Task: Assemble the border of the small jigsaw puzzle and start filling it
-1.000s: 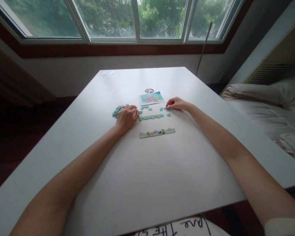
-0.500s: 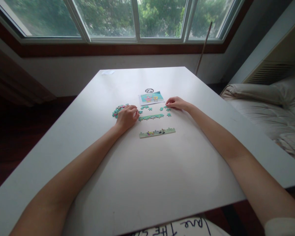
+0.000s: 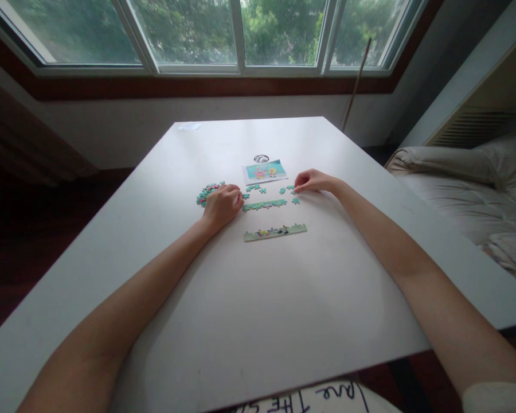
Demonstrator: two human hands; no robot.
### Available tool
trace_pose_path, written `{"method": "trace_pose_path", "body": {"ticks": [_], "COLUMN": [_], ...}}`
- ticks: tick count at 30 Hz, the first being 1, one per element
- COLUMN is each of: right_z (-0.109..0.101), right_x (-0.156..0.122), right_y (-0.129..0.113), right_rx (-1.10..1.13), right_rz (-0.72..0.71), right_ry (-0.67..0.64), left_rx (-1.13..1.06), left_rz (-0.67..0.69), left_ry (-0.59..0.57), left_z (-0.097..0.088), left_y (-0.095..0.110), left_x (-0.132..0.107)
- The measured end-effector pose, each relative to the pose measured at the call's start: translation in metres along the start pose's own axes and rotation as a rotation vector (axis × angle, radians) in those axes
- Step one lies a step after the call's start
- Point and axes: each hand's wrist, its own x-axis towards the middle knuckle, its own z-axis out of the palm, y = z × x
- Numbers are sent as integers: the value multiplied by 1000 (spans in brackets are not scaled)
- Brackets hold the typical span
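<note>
My left hand point(image 3: 223, 202) rests on the table with its fingers curled, beside a heap of jigsaw pieces point(image 3: 206, 194). What it holds, if anything, is hidden. At its fingertips lie a loose piece point(image 3: 246, 196) and the left end of a joined green strip point(image 3: 264, 205). Further right, my right hand point(image 3: 313, 180) pinches a teal jigsaw piece point(image 3: 293, 192) at the table top. Around it are loose pieces point(image 3: 282, 190) and a single one point(image 3: 296, 201) just below. Nearer to me is a second joined strip point(image 3: 275, 232) with small figures.
A picture card point(image 3: 265, 171) lies behind the pieces, with a dark round mark point(image 3: 261, 158) beyond it. Something pale and thin point(image 3: 189, 127) is at the far left corner of the white table point(image 3: 258, 315). A padded sofa point(image 3: 447, 178) stands to the right.
My right hand has shifted slightly right and towards me, from the upper loose pieces to the piece below them. My left hand has stayed in place.
</note>
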Motion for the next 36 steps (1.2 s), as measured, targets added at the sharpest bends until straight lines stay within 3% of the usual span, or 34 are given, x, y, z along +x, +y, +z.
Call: {"method": "trace_pose_path", "body": {"ticks": [22, 36], "right_z": [-2, -2], "right_x": [8, 3], "right_y": [12, 4], "right_rx": [19, -1], "right_rz": [-65, -46], "right_ry": [-8, -17], "left_rx": [2, -16], "left_rz": [-25, -25], "left_ry": [4, -12], "left_z": [-3, -1], "left_y": [1, 1], "left_x": [0, 0]}}
